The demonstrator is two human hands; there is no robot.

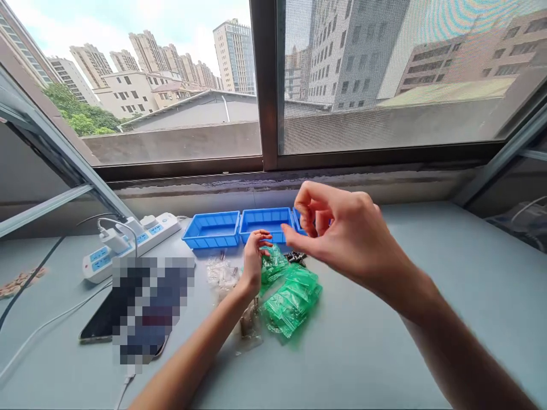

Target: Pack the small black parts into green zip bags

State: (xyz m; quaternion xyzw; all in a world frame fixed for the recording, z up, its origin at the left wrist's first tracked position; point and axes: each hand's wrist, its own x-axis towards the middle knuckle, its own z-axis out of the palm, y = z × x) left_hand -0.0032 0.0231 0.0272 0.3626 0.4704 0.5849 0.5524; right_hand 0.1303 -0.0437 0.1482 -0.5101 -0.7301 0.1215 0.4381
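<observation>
My left hand [255, 256] reaches forward over the grey table and pinches a small green plastic bag [273, 263] at the top of a heap of green bags [293, 302]. My right hand [342, 233] is raised above the table in front of the blue trays, fingers curled loosely with thumb and forefinger apart; nothing shows in it. Clear small bags [222, 273] lie left of the green heap. Some small dark parts [296, 257] lie just behind the green bags.
Three blue plastic trays [213, 229] stand in a row by the window sill, the right one mostly hidden by my right hand. A white power strip [128, 245] with a charger, cables and a phone [128, 313] lie at the left. A window fills the back.
</observation>
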